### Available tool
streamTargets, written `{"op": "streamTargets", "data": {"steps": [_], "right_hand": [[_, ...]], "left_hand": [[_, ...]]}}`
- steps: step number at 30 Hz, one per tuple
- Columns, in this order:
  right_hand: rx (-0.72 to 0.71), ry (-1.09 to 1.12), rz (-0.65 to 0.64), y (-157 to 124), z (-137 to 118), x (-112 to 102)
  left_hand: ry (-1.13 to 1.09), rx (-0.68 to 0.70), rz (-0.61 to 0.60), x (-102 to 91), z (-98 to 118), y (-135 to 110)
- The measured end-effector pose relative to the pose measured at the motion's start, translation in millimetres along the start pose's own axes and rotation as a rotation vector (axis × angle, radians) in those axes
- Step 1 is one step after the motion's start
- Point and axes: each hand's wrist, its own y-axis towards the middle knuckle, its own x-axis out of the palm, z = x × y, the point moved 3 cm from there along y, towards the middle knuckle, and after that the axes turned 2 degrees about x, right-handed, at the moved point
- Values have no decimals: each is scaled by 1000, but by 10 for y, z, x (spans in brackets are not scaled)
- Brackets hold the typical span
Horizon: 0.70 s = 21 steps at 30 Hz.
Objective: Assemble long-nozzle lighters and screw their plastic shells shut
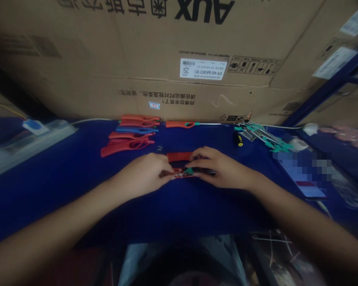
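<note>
Above the blue table, my left hand pinches the left end of an opened red lighter body, the long-nosed kind. My right hand grips the dark tube part with a green trigger at the body's right end. Whether the green piece is seated in the body cannot be made out. Just behind, an orange shell half lies close to both hands, its right end partly hidden by my right fingers. Fingertips on both sides are bent and closed around the pieces.
Red lighter handles and a blue one lie back left. An orange lighter with a metal tube lies behind. At right are several green-and-metal tube pieces, a yellow-black screwdriver and a phone. A cardboard box walls the back.
</note>
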Motion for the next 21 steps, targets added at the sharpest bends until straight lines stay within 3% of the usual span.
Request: {"op": "streamTargets", "data": {"steps": [3,7,11,21], "right_hand": [[79,97,66,3,62,-31],[141,140,17,-14,90,-1],[166,144,-38,-3,88,47],[170,210,-48,-2,79,39]], "left_hand": [[2,-27,15,-7,29,-7],[-3,28,105,45,125,0],[8,126,146,152,183,28],[-130,165,155,245,135,70]]}}
